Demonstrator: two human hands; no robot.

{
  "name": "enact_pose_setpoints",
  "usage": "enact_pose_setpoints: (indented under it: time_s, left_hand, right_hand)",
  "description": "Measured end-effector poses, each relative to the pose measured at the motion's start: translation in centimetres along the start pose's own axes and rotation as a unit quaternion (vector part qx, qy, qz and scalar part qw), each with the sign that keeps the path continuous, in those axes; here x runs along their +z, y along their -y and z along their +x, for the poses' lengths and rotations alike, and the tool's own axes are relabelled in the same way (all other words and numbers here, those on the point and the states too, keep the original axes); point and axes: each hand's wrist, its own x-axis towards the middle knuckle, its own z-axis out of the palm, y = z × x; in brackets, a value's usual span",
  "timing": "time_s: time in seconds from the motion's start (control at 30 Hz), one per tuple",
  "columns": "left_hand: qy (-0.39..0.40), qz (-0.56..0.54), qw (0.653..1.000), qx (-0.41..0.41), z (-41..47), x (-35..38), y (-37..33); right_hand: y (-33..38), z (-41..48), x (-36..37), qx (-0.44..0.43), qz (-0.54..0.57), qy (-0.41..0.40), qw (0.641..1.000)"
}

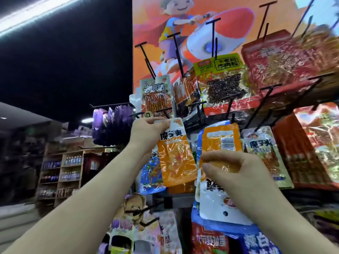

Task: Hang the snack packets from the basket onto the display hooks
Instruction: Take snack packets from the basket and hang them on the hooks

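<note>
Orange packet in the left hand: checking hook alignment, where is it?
Head view, centre: the left hand pinches the orange packet by its top, below a black hook, left of the right hand.

A ceiling light strip burns out to white in the upper left corner against a nearly black ceiling. The display board is bright and saturated, lit from the front. Glare speckles the crinkled film of the orange packet in the left grip and the barcoded packet in the right grip. The red packets at upper right smear with blur. The background shelves at left are dim and soft. Wide-angle distortion fans the hooks outward.
</note>
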Motion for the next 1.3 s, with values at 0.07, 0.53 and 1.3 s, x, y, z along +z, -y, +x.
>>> enact_pose_setpoints:
  time_s: [0.07, 0.53, 1.3]
  left_hand:
    - [0.014, -0.019, 1.000, -0.021, 0.1, 0.2, -0.1]
    - [0.081, -0.108, 0.987, -0.093, 0.0, -0.1, 0.0]
    - [0.116, 0.474, 0.865, 0.116, -1.1, 0.6, 5.9]
  right_hand:
    - [-0.1, 0.0, 0.2, -0.001, 0.000, -0.009, 1.000]
    - [-0.4, -0.2, 0.8, -0.008, -0.041, -0.018, 0.999]
    - [-0.7, -0.6, 0.0, -0.009, -0.064, 0.003, 0.998]
